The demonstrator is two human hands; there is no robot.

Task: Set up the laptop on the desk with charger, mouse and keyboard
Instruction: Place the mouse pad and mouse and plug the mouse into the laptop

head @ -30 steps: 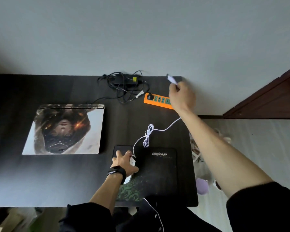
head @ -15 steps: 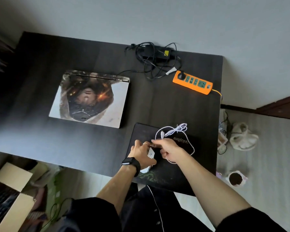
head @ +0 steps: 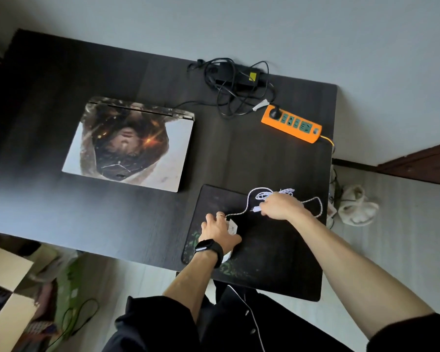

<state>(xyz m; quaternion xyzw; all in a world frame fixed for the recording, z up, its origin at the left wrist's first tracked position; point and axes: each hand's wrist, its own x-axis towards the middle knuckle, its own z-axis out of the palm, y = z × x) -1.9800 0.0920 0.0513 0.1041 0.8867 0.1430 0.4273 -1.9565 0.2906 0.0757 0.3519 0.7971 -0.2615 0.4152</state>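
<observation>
My left hand [head: 217, 231] lies on top of the white mouse [head: 232, 228], with my fingers curled over it. The mouse sits on the dark mouse pad [head: 272, 250], near the pad's left edge. There is a black watch [head: 208, 247] on that wrist.

My right hand [head: 281, 207] is over the far part of the pad. Its fingers are pinched shut on the white cord [head: 241, 212], right by the little plug [head: 256, 209] at its end. The cord runs from the mouse to my right hand, and more of it loops out past my hand on the pad.

The laptop [head: 130, 146] is closed and lies flat on the dark surface [head: 48, 174], to the left of the pad. The black charger [head: 239, 77] lies in a messy pile of wires at the far edge. The orange power strip [head: 291, 123] is just beside it, with one black plug pushed in.
</observation>
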